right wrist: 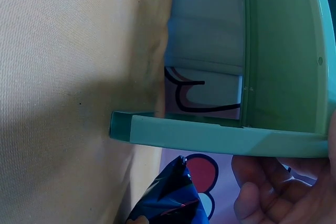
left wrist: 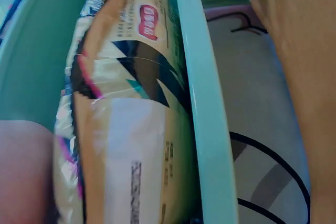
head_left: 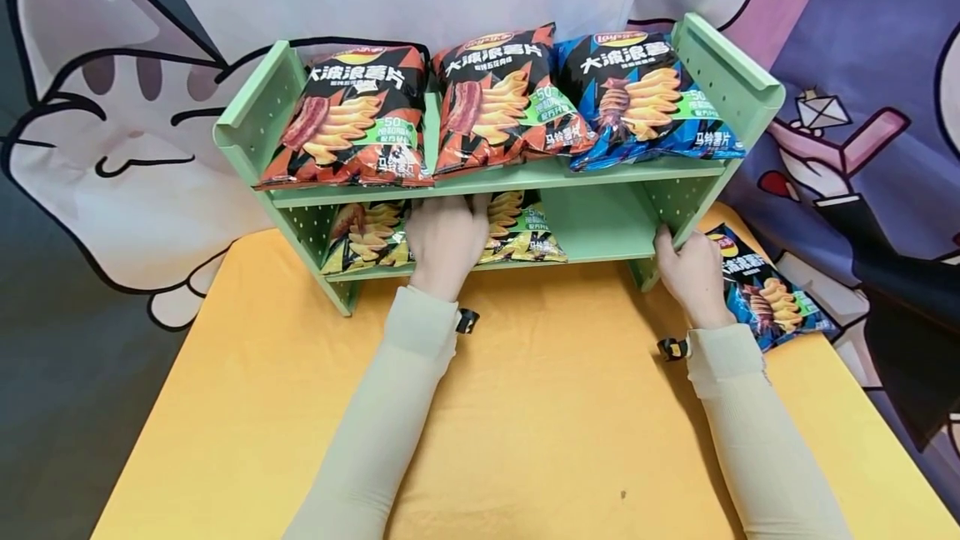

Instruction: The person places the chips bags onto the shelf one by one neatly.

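Observation:
A light green two-tier shelf rack (head_left: 611, 227) stands on the table. My left hand (head_left: 448, 236) reaches onto its lower tier, over the middle of the yellow-and-black chip bags. One yellow chip bag (head_left: 367, 236) shows left of the hand, another yellow bag (head_left: 528, 227) right of it. In the left wrist view, a chip bag (left wrist: 126, 129) lies behind the tier's lip, beside part of the hand; the fingertips are hidden, and I cannot tell whether they pinch it. My right hand (head_left: 692, 273) grips the rack's right side panel (right wrist: 220, 136), thumb inside, fingers outside.
On the upper tier sit two red chip bags (head_left: 356, 119) (head_left: 502, 102) and a blue chip bag (head_left: 637, 98). Another blue bag (head_left: 772, 290) lies right of the rack, near the right wrist. A yellow cloth (head_left: 525, 423) covers the table; a cartoon backdrop (head_left: 135, 190) hangs behind.

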`<state>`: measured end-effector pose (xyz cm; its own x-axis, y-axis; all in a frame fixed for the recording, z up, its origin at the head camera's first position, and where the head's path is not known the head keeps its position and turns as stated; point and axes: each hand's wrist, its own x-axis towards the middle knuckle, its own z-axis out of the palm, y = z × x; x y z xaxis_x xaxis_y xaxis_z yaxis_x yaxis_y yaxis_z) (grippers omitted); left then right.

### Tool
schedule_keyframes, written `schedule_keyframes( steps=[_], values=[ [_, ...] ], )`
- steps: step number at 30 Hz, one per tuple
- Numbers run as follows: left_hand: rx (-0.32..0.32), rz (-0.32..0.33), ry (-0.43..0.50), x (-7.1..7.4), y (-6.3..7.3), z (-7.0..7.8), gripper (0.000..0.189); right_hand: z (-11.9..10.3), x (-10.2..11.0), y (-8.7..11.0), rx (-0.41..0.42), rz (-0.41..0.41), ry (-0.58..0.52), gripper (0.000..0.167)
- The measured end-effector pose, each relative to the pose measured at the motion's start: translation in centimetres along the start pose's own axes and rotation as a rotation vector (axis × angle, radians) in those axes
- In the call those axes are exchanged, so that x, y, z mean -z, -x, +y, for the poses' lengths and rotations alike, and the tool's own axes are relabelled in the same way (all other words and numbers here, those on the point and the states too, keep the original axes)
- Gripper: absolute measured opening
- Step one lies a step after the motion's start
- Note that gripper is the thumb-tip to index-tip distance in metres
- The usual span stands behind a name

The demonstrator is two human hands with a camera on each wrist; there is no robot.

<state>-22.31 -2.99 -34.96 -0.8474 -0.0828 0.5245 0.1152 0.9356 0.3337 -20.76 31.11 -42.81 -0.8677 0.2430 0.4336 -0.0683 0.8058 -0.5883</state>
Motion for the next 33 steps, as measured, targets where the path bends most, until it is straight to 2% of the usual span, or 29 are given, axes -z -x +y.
schedule_keyframes(
  steps=[5,10,16,22,24,27,31,33],
  values=[
    [-0.097,0.022,0.115,1.0,0.8,-1.4,0.051,0.0,0.0,0.1,0.0,0.006,-0.002,0.052],
    [-0.208,0.092,0.236,2.2,1.8,-3.2,0.034,-0.1,0.1,0.1,-0.001,0.003,-0.005,0.052],
    [-0.256,0.109,0.32,3.9,3.4,-5.9,0.038,-0.1,0.1,0.2,-0.007,-0.004,-0.012,0.052],
    [-0.29,0.258,0.44,4.6,4.3,-8.9,0.029,0.0,0.1,0.2,-0.014,0.003,-0.004,0.052],
    [-0.277,0.326,0.483,4.9,4.4,-9.9,0.028,0.0,0.1,0.2,-0.016,0.006,-0.002,0.052],
    [-0.217,0.453,0.553,5.6,4.4,-11.3,0.029,0.0,0.1,0.2,-0.016,0.004,-0.009,0.053],
    [-0.077,0.609,0.622,7.1,4.4,-12.4,0.03,-0.1,0.0,0.2,-0.005,-0.001,-0.013,0.053],
    [-0.009,0.643,0.654,7.8,4.6,-12.6,0.03,-0.1,0.1,0.1,0.0,-0.001,-0.013,0.053]
  ],
)
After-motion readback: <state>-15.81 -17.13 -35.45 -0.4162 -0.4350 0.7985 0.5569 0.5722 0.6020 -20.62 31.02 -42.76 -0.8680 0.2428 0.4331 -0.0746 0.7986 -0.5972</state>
